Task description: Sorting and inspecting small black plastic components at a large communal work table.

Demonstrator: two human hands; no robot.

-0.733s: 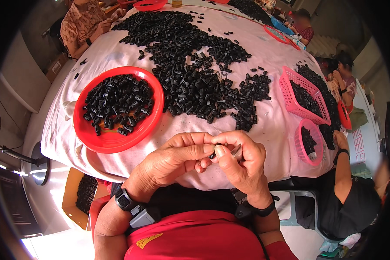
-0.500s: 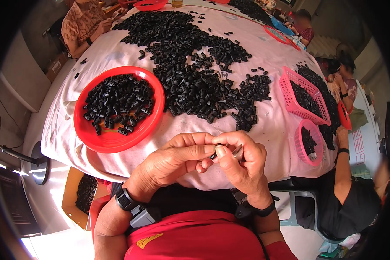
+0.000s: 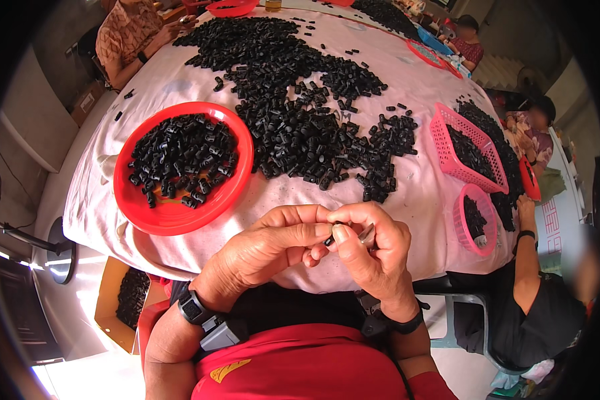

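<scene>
My left hand (image 3: 263,245) and my right hand (image 3: 379,259) meet over the table's near edge. Between the left thumb and fingers is pinched a small black plastic piece (image 3: 329,240), mostly covered by the fingertips. The right thumb presses against that piece, while a small metal blade (image 3: 367,233) shows between the right thumb and forefinger; the rest of this tool is hidden in the hand. Beyond my hands spreads a large pile of similar black pieces (image 3: 293,130). To the left, a round red tray (image 3: 132,207) holds many more of them.
A pink perforated basket (image 3: 452,163) and a round pink basket (image 3: 461,233), both with black pieces, stand at the right. An open cardboard box (image 3: 108,313) is on the floor at lower left. Co-workers sit around the table, one close on my right (image 3: 547,300).
My hands keep almost the same grip and place, with only a tiny shift at the fingertips. The co-workers at far left and at the right have moved slightly.
</scene>
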